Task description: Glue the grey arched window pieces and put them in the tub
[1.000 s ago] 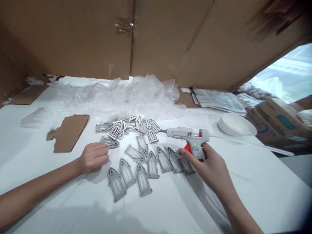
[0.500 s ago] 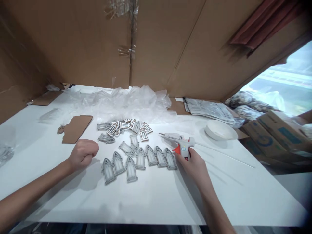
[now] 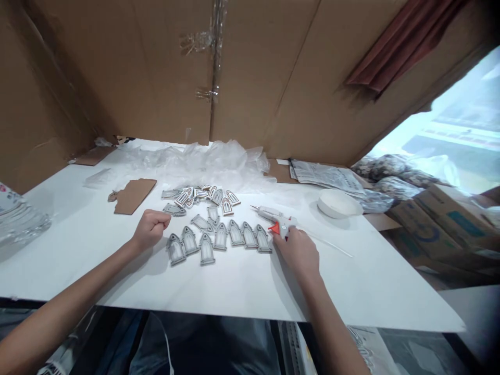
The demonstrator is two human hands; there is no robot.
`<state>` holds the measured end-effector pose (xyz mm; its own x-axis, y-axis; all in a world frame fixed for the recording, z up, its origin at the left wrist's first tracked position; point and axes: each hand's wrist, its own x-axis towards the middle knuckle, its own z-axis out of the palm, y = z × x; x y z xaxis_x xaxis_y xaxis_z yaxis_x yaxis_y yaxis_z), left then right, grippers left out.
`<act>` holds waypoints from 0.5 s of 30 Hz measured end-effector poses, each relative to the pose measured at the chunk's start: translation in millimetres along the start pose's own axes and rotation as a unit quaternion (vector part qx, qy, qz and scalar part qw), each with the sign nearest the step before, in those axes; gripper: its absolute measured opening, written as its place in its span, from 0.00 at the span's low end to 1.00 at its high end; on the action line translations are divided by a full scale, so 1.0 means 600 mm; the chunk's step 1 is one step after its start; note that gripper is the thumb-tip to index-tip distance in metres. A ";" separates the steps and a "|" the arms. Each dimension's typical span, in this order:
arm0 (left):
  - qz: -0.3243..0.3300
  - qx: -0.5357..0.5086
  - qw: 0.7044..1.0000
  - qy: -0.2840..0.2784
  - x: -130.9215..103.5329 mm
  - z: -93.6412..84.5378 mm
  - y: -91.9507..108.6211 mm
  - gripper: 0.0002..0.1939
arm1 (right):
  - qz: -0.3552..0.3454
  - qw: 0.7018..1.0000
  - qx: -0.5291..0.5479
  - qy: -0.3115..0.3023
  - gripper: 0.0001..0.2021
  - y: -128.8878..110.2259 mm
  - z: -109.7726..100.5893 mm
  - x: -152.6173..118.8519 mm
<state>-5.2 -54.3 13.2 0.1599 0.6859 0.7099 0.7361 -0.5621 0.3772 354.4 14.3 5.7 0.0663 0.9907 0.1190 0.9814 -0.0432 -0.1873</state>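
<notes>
Several grey window-shaped pieces [image 3: 221,237] lie in an uneven row on the white table [image 3: 242,291]. Behind them is a small pile of similar pieces, some with white and brown patterned faces [image 3: 227,206]. My right hand [image 3: 299,252] is closed round the handle of a white glue gun [image 3: 285,221] with an orange trigger, its nozzle pointing left; a thin white stick runs out of its back. My left hand [image 3: 152,228] is a closed fist on the table, left of the row; whatever it may hold is hidden.
A torn cardboard piece [image 3: 135,196] lies behind my left hand. Clear plastic wrap [image 3: 219,161] stretches along the cardboard wall [image 3: 156,67]. A white bowl [image 3: 339,204] and newspapers [image 3: 328,177] are at the right, a plastic bottle [image 3: 23,221] at the left edge.
The view has shifted, showing more of the table's front edge and the bottle at the left. My left fist is nearer the grey pieces. My right hand still grips the glue gun.
</notes>
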 end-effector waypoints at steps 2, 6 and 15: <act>-0.009 -0.007 1.000 -0.002 0.003 0.006 -0.007 0.07 | 0.001 1.000 -0.007 -0.005 0.24 -0.001 -0.005 -0.003; -0.031 -0.008 0.999 0.006 0.002 0.007 -0.022 0.07 | -0.074 0.993 -0.017 0.085 0.20 0.003 -0.023 -0.011; -0.044 -0.003 0.998 0.037 -0.009 -0.011 -0.035 0.07 | -0.383 0.917 -0.092 -0.063 0.43 -0.010 -0.055 0.022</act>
<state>-25.5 -49.2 5.4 0.0455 0.6974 0.7152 0.7415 -0.5033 0.4437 355.4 23.6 40.8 -0.6647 0.7465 0.0304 0.7463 0.6616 0.0737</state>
